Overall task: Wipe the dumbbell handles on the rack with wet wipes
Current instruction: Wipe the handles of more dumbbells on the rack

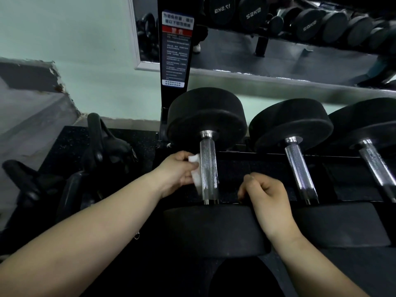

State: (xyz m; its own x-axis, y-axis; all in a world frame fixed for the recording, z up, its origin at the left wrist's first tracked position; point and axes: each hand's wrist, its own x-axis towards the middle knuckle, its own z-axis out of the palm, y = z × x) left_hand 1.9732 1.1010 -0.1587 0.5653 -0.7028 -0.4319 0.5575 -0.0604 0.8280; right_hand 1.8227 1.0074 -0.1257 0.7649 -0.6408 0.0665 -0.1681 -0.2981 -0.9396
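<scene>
Knurled chrome catches the light on the leftmost dumbbell handle [209, 171], a straight steel bar with a fine diamond-cut grip running between two thick, matte black rubber heads. Your left hand [176, 171] is curled around a crumpled white wet wipe [196, 175], fingers pinching the soft folded cloth and pressing it flat against the left side of that handle, roughly at mid-length. Your right hand [266, 198] sits just to the right of the same handle, fingers loosely curled into a half-closed fist; it holds nothing you can make out, and its knuckles rest on or near the front edge of the near rubber head [214, 228].

To the right, a second handle [300, 170] and a third handle [377, 168] lie parallel on the black rack [235, 159], each with the same shiny crosshatched texture and smooth polished collars at the ends. Their round heads are dull and slightly dusty.

On the left, glossy black kettlebells [105, 144] with looped grips crowd the speckled rubber floor. Behind stands a black post carrying a printed warning label [176, 48], and a framed mirror [278, 39] reflects more round dumbbells.
</scene>
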